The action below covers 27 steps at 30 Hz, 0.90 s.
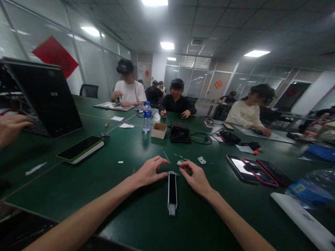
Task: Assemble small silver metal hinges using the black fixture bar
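Note:
A narrow device with a black face and pale edges (172,190) lies lengthwise on the green table, with a grey block at its near end. My left hand (150,171) is at its far end on the left. Its thumb reaches that end and its fingers are apart. On the other side, my right hand (195,177) is closed, fingers curled toward the thumb. What its fingertips hold, if anything, is too small to make out. Just beyond them is a small metal piece (179,162). Another small metal plate with holes (201,160) lies to the right.
Ahead stand a cardboard box (158,131), a water bottle (147,118) and a black stand (180,132). Phones (242,169) lie to the right, near a large plastic bottle (311,188). At left are a green-edged phone (81,148) and a laptop (44,97). Several people sit around.

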Each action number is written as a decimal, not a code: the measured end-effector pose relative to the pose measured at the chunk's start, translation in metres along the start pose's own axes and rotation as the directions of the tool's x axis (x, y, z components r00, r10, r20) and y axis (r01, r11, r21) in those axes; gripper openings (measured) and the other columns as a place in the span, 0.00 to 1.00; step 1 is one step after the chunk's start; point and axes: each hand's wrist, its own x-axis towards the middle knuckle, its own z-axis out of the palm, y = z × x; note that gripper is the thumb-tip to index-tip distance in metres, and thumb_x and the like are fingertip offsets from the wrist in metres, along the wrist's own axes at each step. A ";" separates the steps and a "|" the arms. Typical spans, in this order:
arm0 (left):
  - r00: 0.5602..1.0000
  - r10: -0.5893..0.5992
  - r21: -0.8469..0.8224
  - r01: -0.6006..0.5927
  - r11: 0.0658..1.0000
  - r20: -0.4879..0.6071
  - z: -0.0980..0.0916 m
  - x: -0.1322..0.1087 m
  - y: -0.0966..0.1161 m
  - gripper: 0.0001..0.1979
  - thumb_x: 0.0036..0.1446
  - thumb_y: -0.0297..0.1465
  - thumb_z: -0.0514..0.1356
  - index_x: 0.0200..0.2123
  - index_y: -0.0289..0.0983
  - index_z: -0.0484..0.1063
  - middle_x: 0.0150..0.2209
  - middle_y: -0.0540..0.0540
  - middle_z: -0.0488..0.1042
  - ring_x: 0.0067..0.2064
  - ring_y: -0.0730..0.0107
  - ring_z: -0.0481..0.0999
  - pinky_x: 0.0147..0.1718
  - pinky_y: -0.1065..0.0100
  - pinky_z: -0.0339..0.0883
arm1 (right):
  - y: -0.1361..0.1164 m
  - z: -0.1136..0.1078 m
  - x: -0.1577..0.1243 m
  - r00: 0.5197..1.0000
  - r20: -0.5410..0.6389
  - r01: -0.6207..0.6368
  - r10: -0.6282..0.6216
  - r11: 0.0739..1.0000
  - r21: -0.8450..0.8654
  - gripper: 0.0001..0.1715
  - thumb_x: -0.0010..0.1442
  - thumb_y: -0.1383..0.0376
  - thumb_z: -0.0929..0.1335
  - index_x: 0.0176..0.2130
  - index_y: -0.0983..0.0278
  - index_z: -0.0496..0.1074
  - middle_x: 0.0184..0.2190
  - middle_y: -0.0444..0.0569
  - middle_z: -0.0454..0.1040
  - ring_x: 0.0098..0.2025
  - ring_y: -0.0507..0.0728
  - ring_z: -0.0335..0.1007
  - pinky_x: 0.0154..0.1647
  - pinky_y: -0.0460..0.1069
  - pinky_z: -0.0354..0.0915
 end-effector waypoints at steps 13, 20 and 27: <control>0.982 0.187 0.139 -0.181 0.974 -0.030 0.016 -0.002 0.004 0.08 0.61 0.31 0.56 0.41 0.37 0.73 0.38 0.45 0.75 0.37 0.68 0.73 0.39 0.69 0.64 | -0.032 0.021 -0.009 0.998 -0.025 -0.044 0.052 0.965 0.259 0.09 0.56 0.60 0.65 0.33 0.63 0.68 0.30 0.47 0.71 0.31 0.54 0.66 0.33 0.48 0.64; 0.995 0.102 0.087 -0.100 0.991 -0.008 0.006 -0.001 -0.003 0.08 0.57 0.28 0.58 0.40 0.37 0.74 0.38 0.45 0.75 0.36 0.69 0.74 0.38 0.70 0.66 | -0.003 -0.002 -0.004 0.990 0.040 0.139 -0.136 0.987 -0.082 0.07 0.58 0.63 0.64 0.36 0.63 0.69 0.34 0.49 0.71 0.36 0.56 0.66 0.37 0.51 0.63; 0.995 0.054 0.079 -0.061 0.995 0.088 0.000 0.000 -0.007 0.09 0.56 0.27 0.57 0.40 0.35 0.75 0.35 0.47 0.77 0.33 0.71 0.75 0.36 0.72 0.65 | 0.012 -0.011 -0.002 0.950 0.287 0.189 -0.122 0.957 -0.221 0.08 0.60 0.64 0.63 0.37 0.63 0.71 0.36 0.49 0.71 0.37 0.56 0.66 0.39 0.51 0.63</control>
